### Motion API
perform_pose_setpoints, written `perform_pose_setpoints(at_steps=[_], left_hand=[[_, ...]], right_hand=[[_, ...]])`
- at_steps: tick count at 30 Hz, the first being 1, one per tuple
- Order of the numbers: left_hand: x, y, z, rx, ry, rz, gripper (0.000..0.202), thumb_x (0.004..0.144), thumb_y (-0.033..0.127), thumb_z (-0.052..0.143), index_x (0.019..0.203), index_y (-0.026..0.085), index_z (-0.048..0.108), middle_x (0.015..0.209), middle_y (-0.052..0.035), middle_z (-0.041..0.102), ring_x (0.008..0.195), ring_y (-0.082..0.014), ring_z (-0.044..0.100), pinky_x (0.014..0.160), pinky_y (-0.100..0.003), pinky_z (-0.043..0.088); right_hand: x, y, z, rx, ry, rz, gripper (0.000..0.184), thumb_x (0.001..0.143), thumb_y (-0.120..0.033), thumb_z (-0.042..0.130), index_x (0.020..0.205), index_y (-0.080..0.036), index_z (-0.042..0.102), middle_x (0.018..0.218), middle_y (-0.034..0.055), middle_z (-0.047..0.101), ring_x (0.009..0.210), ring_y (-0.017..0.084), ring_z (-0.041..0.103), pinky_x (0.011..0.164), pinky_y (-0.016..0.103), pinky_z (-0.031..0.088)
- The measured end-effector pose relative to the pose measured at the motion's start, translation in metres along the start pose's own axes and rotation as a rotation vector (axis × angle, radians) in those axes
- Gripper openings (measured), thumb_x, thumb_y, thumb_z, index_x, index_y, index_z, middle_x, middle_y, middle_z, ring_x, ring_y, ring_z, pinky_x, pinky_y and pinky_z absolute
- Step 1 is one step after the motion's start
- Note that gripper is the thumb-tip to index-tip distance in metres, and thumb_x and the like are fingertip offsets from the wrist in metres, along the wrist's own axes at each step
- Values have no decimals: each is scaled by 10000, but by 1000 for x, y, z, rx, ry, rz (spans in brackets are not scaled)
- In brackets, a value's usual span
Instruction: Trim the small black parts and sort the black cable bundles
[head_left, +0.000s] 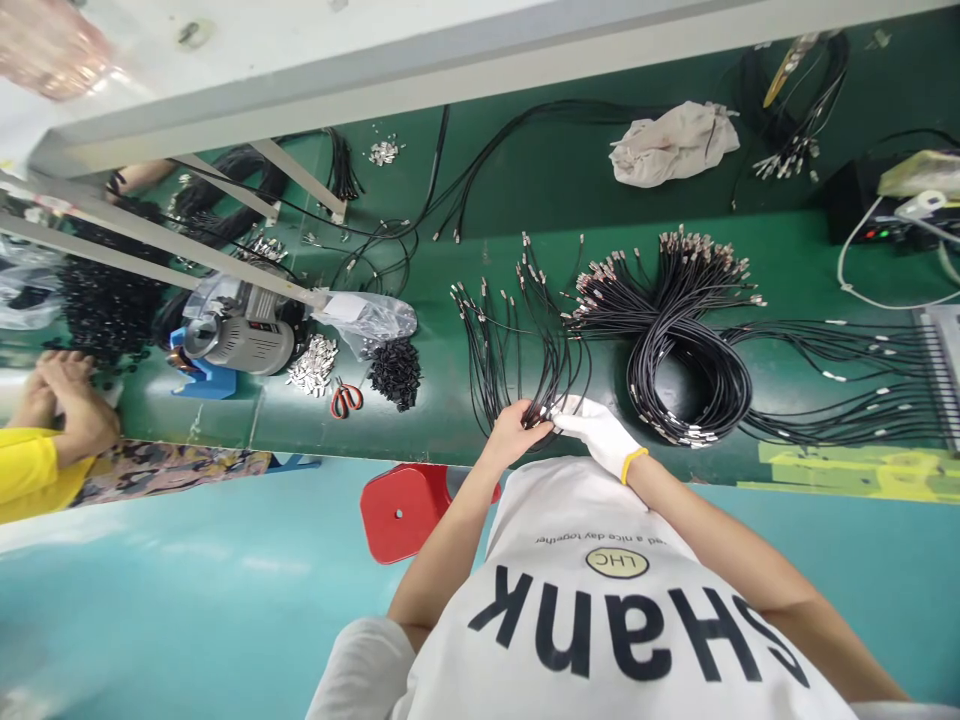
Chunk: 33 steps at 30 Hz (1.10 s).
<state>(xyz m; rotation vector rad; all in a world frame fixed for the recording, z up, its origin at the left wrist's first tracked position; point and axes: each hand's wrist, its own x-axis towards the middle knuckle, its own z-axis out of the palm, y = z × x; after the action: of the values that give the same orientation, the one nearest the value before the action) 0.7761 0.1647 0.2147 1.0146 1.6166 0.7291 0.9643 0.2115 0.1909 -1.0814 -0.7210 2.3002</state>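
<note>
At the front edge of the green bench, my bare left hand [517, 432] is closed around a bunch of thin black cables [534, 352]. Their metal-tipped ends fan out away from me over the bench. My right hand [598, 432], in a white glove with a yellow cuff, meets it with the fingertips pinched on the cables beside the left thumb. The exact spot between the fingers is too small to make out. Just right of the glove lies a big coiled bundle of black cables [688, 385], its many crimped ends spread toward the back.
Left of my hands lie black plastic pieces [395, 373], red-handled snips [346, 399], small metal connectors [313, 365] and a grey machine [247, 325]. A rack [941, 375] holds cable ends at right. A red stool [403, 512] stands below. A co-worker's hands [75, 405] rest far left.
</note>
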Motion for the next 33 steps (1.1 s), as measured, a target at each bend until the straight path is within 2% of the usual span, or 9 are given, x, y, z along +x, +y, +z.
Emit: perform_pose_setpoints(at_steps=[5, 9, 13, 15, 17, 21, 25, 30, 33], left_hand=[[0, 1, -11, 90, -10, -19, 256, 776, 379, 701, 684, 161, 603, 613, 36, 502, 586, -108, 446, 550, -240, 313], [0, 13, -37, 1, 2, -23, 222, 764, 362, 707, 703, 162, 630, 623, 18, 561, 609, -127, 521, 581, -246, 392], [1, 47, -86, -244, 46, -19, 187, 825, 336, 661, 757, 196, 559, 579, 39, 527, 523, -103, 511, 635, -275, 494], [-2, 70, -110, -295, 135, 30, 213, 847, 331, 663, 759, 212, 510, 526, 83, 395, 419, -59, 340, 512, -229, 410], [-11, 91, -123, -243, 206, 99, 234, 867, 366, 679, 779, 210, 529, 539, 81, 358, 425, -53, 303, 460, -199, 326], [-35, 101, -103, -16, 162, 136, 351, 930, 525, 605, 834, 188, 620, 609, 20, 490, 513, -89, 451, 480, -211, 362], [-50, 69, -55, -46, -63, 27, 494, 960, 632, 489, 920, 174, 668, 621, 19, 477, 539, -104, 448, 503, -228, 379], [-62, 39, -39, -166, -25, -12, 524, 984, 620, 452, 1006, 149, 681, 576, 47, 395, 517, -96, 373, 522, -230, 343], [-71, 37, -45, -161, 18, 27, 505, 1000, 595, 439, 1051, 152, 675, 586, 45, 421, 522, -92, 367, 543, -232, 342]], right_hand=[[5, 9, -23, -130, 16, 63, 454, 655, -332, 897, 1069, -213, 756, 983, 57, 767, 871, 196, 693, 905, 391, 533], [11, 25, -52, -277, 105, 132, 358, 674, -312, 877, 993, -214, 749, 935, 42, 751, 814, 176, 682, 844, 379, 553], [16, 29, -68, -480, 166, 181, 246, 834, -345, 778, 985, -169, 697, 854, 11, 702, 742, 140, 651, 767, 343, 560], [15, 20, -69, -606, 163, 205, 236, 887, -379, 725, 950, -154, 687, 814, 9, 688, 733, 146, 649, 747, 335, 549], [12, 4, -64, -744, 160, 203, 240, 834, -402, 759, 813, -171, 694, 761, 32, 686, 795, 196, 672, 772, 349, 523], [-2, -32, -41, -969, 192, 112, 371, 713, -487, 819, 569, -206, 625, 730, 142, 685, 1098, 389, 640, 920, 443, 432], [-13, -54, -12, -989, 187, 31, 436, 794, -659, 712, 757, -225, 695, 887, 174, 732, 1260, 407, 564, 1020, 466, 384], [-2, -63, 4, -807, -33, 187, 716, 854, -858, 438, 860, -207, 735, 857, 163, 757, 944, 335, 715, 864, 454, 537], [18, -60, 9, -372, -250, 416, 809, 826, -909, 389, 982, -182, 707, 946, 169, 761, 867, 298, 729, 822, 470, 585]])
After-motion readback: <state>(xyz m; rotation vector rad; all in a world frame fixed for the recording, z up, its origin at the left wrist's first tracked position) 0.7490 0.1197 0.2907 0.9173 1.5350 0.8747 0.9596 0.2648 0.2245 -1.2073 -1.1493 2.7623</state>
